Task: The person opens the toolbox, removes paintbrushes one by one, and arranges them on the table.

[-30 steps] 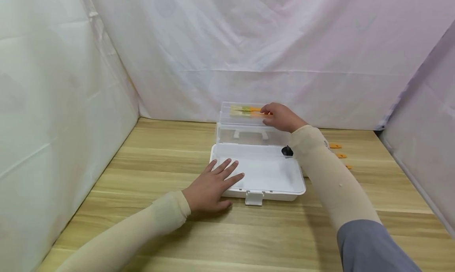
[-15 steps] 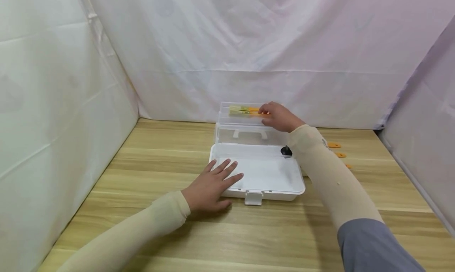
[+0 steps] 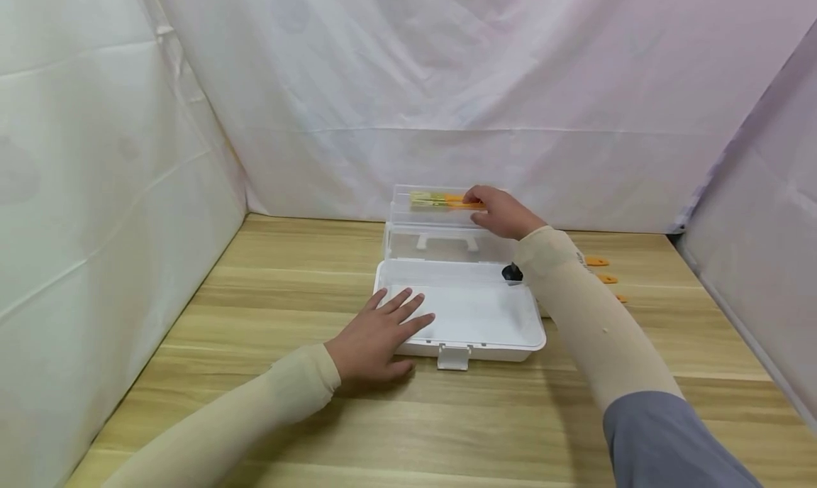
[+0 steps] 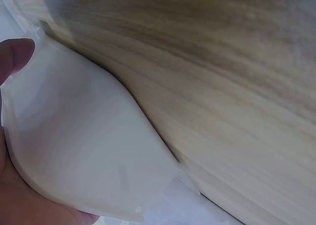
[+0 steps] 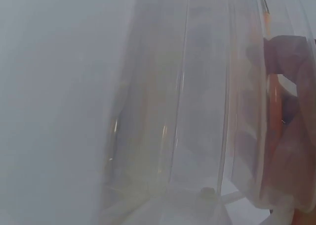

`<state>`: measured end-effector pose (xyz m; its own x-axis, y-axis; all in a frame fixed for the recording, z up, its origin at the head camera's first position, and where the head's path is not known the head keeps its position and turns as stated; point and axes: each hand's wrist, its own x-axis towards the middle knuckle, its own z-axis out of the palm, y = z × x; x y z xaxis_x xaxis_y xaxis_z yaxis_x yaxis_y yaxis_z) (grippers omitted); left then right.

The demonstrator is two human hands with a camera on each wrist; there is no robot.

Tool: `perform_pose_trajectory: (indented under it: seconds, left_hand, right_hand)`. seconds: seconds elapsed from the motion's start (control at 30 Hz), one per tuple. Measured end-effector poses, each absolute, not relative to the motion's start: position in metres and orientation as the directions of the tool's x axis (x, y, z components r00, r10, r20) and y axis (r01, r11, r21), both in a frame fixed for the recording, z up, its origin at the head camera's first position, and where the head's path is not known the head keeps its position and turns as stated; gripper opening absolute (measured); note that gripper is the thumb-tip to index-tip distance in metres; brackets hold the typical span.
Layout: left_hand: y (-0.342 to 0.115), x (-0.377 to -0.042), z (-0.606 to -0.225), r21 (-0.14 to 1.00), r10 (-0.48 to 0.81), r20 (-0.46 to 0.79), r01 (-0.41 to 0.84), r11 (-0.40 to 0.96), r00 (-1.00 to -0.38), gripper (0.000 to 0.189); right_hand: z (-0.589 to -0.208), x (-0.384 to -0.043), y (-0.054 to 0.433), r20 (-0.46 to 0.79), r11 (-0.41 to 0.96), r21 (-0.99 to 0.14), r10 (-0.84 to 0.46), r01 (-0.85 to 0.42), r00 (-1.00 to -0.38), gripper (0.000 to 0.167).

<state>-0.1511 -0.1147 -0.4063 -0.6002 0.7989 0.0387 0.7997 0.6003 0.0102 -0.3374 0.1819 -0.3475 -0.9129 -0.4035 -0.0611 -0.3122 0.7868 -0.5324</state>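
An opened white plastic box lies on the wooden table, its clear lid raised behind it. My left hand rests with spread fingers over the box's front left corner; in the left wrist view its thumb lies against the box wall. At the back, a clear tray contains paintbrushes with pale bristles and orange handles. My right hand reaches into the tray with bent fingers at the handles. In the right wrist view, these fingers hold an orange handle, partly seen through clear plastic.
A small black object is at the box's back right corner. Several orange handle ends show on the table beyond my right forearm, which hides the rest. A front latch hangs open. White cloth surrounds the table.
The whole scene shifts slightly in the head view. My right hand stays at the brush handles in the tray, and my left hand keeps its place on the box corner.
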Motion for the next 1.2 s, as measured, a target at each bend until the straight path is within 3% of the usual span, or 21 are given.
perform_pose_trajectory:
  seconds: [0.4, 0.8, 1.2]
  left_hand:
    - [-0.1137, -0.1504, -0.4042, 0.023, 0.803, 0.048, 0.804, 0.594, -0.594, 0.071]
    - [-0.1144, -0.1500, -0.4044, 0.024, 0.798, 0.049, 0.799, 0.601, -0.601, 0.069]
    - [-0.1138, -0.1495, -0.4059, 0.011, 0.800, 0.067, 0.802, 0.597, -0.596, 0.066]
  right_hand:
    - [-0.3506, -0.3374, 0.1857, -0.060, 0.793, -0.540, -0.371, -0.283, -0.927, 0.041]
    - [-0.3503, -0.3341, 0.1838, -0.015, 0.748, -0.600, -0.367, -0.285, -0.930, 0.024]
    - [-0.3498, -0.3364, 0.1843, 0.035, 0.741, -0.589, -0.376, -0.322, -0.926, 0.022]
